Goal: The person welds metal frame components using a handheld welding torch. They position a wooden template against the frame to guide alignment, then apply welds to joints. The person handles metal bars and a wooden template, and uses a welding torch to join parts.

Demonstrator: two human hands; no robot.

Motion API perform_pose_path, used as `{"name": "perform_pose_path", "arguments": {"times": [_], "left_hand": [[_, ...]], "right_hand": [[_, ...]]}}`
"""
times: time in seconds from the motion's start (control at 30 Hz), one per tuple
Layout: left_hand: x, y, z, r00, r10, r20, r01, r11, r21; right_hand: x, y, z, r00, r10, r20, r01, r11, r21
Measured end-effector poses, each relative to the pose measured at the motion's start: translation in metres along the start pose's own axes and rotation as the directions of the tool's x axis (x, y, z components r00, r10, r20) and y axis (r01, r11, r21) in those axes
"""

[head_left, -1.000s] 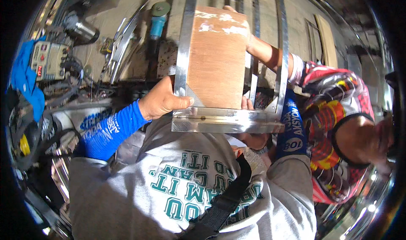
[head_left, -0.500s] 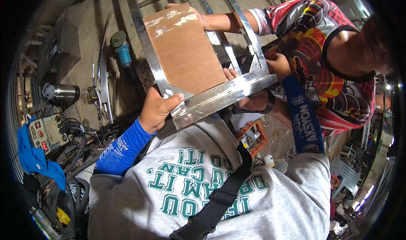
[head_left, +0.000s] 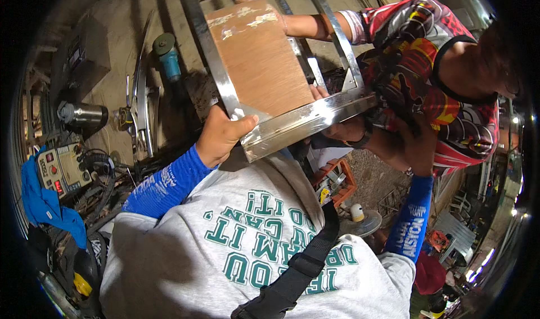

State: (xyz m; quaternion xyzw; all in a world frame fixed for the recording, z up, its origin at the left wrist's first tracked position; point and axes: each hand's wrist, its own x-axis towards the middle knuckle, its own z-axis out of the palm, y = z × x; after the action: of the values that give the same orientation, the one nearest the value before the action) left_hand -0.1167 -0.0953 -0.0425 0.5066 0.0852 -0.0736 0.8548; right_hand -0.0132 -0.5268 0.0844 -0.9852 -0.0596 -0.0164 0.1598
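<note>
My left hand (head_left: 222, 134) is closed round the near left corner of a shiny metal frame (head_left: 309, 121), with the thumb on top. A brown wooden board (head_left: 264, 66) with peeled pale patches sits against the frame's bars at that corner. My right hand (head_left: 419, 144) is off the frame, in shadow in front of a co-worker's patterned shirt. Its fingers look apart and nothing shows in them, though the dark blurs the detail. One co-worker's hand (head_left: 346, 129) supports the frame's near bar from below, and the co-worker's other arm (head_left: 309, 25) reaches to the board's far end.
To the left lie an angle grinder (head_left: 169, 60), a steel tumbler (head_left: 84, 115), a tape measure (head_left: 122, 118) and a control box (head_left: 63, 170) beside a blue cloth (head_left: 48, 206). An orange crate (head_left: 340, 181) and a fan (head_left: 360, 223) stand below on the right.
My right hand has let go of the frame's right corner and moved down and right, toward the co-worker's side. Frame and board have shifted slightly right in view; my left hand keeps its hold.
</note>
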Motion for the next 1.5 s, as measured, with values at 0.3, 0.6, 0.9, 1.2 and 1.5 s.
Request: {"name": "perform_pose_path", "arguments": {"times": [0.3,0.6,0.9,1.2,1.5], "left_hand": [[0.006,0.001,0.009,1.0,0.001,-0.013,-0.001,1.0,-0.008],[0.006,0.005,0.009,0.999,-0.05,-0.017,0.05,0.999,-0.008],[0.005,0.005,0.012,0.999,-0.03,-0.033,0.029,0.999,-0.039],[0.006,0.006,0.013,0.998,-0.038,-0.043,0.037,0.999,-0.022],[0.009,-0.002,0.009,1.0,0.002,-0.012,-0.002,1.0,-0.02]], "right_hand": [[-0.025,-0.039,-0.014,0.878,-0.338,-0.339,0.364,0.931,0.013],[0.012,-0.118,-0.03,0.863,-0.491,-0.118,0.504,0.819,0.274],[0.033,-0.142,-0.006,0.792,-0.35,0.5,0.03,0.841,0.54],[0.027,-0.145,0.007,0.767,-0.391,0.509,0.067,0.837,0.543],[0.02,-0.142,0.012,0.777,-0.459,0.431,0.156,0.804,0.574]]}}
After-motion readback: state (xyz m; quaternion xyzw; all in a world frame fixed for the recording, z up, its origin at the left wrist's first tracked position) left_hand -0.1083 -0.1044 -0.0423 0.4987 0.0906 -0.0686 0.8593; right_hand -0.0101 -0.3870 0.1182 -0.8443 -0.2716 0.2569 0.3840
